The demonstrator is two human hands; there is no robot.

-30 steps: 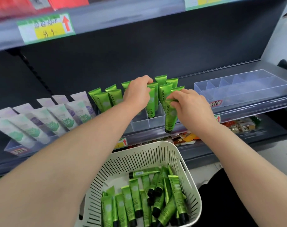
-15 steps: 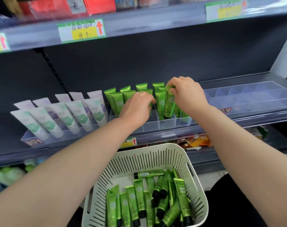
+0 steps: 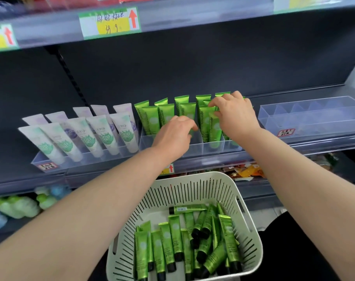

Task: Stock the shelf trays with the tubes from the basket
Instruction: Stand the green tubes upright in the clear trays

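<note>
Middle tray (image 3: 194, 148) partly filled: green tubes (image 3: 151, 120) stand in its slots. Your right hand (image 3: 233, 114) pinches one top there. Your left hand (image 3: 172, 134) curls at a front slot, grip unclear. Many loose tubes (image 3: 172, 240) lie in the basket (image 3: 192, 177). Right tray (image 3: 314, 122) unfilled.

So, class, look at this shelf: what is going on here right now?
A person is filling a clear divided tray on the shelf. The right hand pinches the top of a standing green tube near the tray's right end. The left hand reaches into a middle compartment, its grip hidden. Many more tubes lie in the basket below.
</note>
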